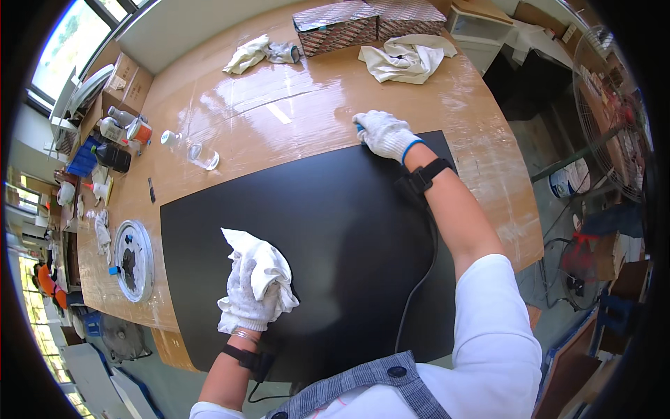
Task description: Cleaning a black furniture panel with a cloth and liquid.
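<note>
A large flat black panel [293, 209] lies on the film-covered brown table, its near edge close to my body. My left hand [249, 297], in a white knit glove, is closed on a crumpled white cloth [262, 258] and rests it on the panel's left part. At the panel's far edge, toward the right, is my right hand [385, 134] in a white glove with a blue cuff. Its fingers are curled, and a small blue bit shows at them; what they hold is hidden. Black straps circle both wrists, and a cable [419, 286] trails from the right one across the panel.
Left of the panel sits a round white lid [134, 262] with dark residue. Beyond it stand a clear bottle [169, 138], a clear cup [203, 156] and several other bottles. Crumpled cloths [408, 59] and patterned boxes [336, 28] line the far edge. A fan [611, 112] stands at right.
</note>
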{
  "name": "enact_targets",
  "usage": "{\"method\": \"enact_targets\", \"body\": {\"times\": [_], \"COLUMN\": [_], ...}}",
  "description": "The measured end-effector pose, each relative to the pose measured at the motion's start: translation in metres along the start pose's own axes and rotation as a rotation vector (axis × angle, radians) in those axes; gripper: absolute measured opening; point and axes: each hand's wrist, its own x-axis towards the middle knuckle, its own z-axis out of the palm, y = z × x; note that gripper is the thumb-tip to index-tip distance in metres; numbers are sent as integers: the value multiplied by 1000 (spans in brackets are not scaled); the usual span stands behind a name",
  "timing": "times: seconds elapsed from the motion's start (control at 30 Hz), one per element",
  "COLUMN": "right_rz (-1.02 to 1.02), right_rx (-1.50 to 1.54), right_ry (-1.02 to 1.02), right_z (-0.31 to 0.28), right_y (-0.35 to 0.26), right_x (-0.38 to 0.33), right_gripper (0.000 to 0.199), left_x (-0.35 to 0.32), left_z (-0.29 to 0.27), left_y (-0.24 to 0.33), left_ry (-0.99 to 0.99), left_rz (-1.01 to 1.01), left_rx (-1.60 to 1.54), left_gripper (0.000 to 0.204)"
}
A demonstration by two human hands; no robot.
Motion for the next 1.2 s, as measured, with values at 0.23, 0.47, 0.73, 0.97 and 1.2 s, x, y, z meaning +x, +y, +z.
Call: {"method": "enact_targets", "body": {"times": [0.23, 0.47, 0.73, 0.97, 1.2], "right_rz": [222, 302, 460, 420, 458], "right_rx": [-132, -65, -30, 176, 253], "right_ry": [69, 46, 188, 280, 433], "right_z": [-33, -40, -35, -4, -3], "right_y": [126, 107, 152, 171, 166], "right_x": [-38, -40, -56, -62, -63], "right_gripper": [31, 34, 33, 35, 36], "left_x": [-3, -12, -16, -13, -12], "left_z": [2, 4, 5, 6, 6], "left_y": [1, -9, -10, -9, -3], "left_ry": [19, -88, -32, -77, -19], "left_rz": [-33, -49, -24, -116, -105], "left_rx": [-5, -40, 65, 12, -10], "left_gripper": [52, 63, 55, 55, 54]}}
